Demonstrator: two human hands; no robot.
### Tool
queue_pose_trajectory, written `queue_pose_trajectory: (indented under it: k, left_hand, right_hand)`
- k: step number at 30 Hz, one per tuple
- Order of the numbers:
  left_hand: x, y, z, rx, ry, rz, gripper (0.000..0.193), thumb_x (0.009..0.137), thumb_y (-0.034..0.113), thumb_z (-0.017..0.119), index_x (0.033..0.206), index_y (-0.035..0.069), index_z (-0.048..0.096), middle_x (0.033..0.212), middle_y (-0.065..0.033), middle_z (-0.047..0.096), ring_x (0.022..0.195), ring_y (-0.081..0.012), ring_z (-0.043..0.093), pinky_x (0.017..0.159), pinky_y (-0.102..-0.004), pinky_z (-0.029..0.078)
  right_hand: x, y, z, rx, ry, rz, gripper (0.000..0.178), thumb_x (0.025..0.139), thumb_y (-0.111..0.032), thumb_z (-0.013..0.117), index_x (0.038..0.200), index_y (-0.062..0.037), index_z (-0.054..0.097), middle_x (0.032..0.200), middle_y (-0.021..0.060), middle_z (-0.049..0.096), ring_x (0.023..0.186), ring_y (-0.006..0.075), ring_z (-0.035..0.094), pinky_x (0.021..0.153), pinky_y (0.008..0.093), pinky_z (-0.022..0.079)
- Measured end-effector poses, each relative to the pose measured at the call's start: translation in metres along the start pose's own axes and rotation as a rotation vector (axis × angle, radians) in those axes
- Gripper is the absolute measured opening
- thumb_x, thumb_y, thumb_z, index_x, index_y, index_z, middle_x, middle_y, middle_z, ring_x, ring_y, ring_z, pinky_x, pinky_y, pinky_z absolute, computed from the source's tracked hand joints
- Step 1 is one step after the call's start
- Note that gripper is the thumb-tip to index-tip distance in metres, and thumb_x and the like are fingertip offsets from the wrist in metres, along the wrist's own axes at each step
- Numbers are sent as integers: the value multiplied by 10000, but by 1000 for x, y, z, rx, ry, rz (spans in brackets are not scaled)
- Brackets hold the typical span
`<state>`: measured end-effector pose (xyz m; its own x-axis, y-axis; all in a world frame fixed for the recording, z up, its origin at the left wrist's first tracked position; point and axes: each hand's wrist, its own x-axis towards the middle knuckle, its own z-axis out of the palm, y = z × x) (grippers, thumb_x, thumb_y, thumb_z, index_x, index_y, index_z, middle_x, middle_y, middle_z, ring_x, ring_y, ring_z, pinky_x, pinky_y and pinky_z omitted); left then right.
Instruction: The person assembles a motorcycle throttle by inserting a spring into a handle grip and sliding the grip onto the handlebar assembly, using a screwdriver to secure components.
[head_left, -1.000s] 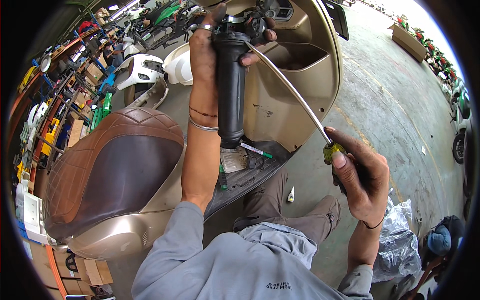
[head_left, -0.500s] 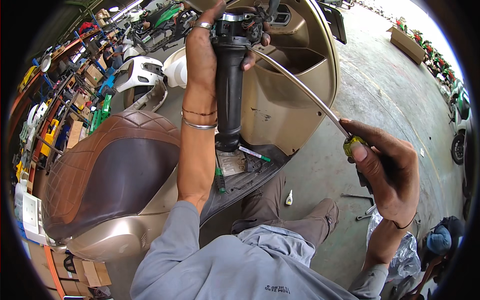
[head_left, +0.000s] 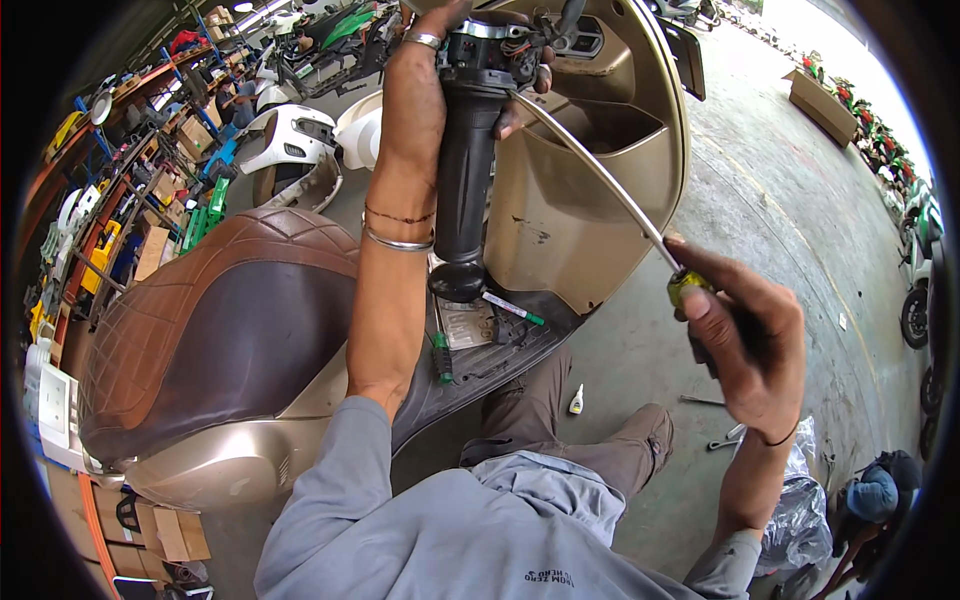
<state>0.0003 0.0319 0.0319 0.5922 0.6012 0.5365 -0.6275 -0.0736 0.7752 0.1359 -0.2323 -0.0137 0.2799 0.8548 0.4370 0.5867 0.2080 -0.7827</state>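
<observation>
My left hand point(head_left: 414, 92) is closed round the handlebar switch housing point(head_left: 478, 58), its thumb on the near side and fingertips showing at the right. Exposed wires hang from the housing. Below it, the black rubber handlebar grip point(head_left: 465, 180) runs down toward the scooter's footboard. In my right hand point(head_left: 748, 345), a screwdriver point(head_left: 612, 188) with a long metal shaft and a yellow-green handle is held by thumb and fingers. Its shaft slants up-left to the housing's lower edge; the tip is hidden there.
The scooter's brown seat point(head_left: 270, 310) fills the left, its gold front panel point(head_left: 550, 225) the middle. A green-handled tool point(head_left: 442, 358) and a marker point(head_left: 513, 308) lie on the footboard point(head_left: 490, 360). On the floor are a small bottle point(head_left: 577, 400), a wrench point(head_left: 724, 441) and clear plastic point(head_left: 795, 505).
My right hand and the screwdriver handle have shifted a little left and inward. The handlebar grip sits slightly further right and higher at its end in view. Both holds are unchanged.
</observation>
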Motion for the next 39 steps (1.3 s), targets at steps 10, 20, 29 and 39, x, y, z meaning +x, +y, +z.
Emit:
queue_pose_trajectory:
  k: [10, 20, 29, 39]
  left_hand:
    - [-1, 5, -9, -57, -122, -52, 465, 1019, 358, 404, 1043, -41, 641, 790, -158, 702, 497, -222, 648, 406, -307, 544]
    - [0, 1, -13, -92, -129, -38, 455, 1021, 345, 413, 1078, -54, 623, 789, -160, 701, 494, -233, 651, 402, -322, 554]
    - [0, 2, -28, -21, -152, -79, 462, 1008, 383, 479, 1241, -12, 540, 959, -176, 690, 551, -227, 654, 411, -343, 545]
    - [4, -35, -44, -698, -496, -130, 432, 990, 388, 447, 1349, 150, 477, 1248, -346, 512, 1068, -465, 558, 511, -364, 517]
  right_hand:
    - [51, -24, -70, -300, -233, -111, 372, 944, -266, 648, 1196, 6, 674, 678, -1, 565, 487, 19, 425, 435, 202, 305]
    - [73, -26, -84, -476, -330, -393, 316, 919, -155, 655, 1178, 27, 669, 993, 193, 706, 801, 223, 671, 749, 324, 516]
    - [49, -23, -70, -587, -214, -445, 345, 860, -155, 717, 1157, 16, 678, 901, 147, 688, 783, 214, 649, 729, 322, 497]
    - [-72, 192, 48, 409, 791, 446, 385, 998, -293, 574, 1288, -41, 554, 801, 26, 589, 601, 84, 543, 489, 228, 432]
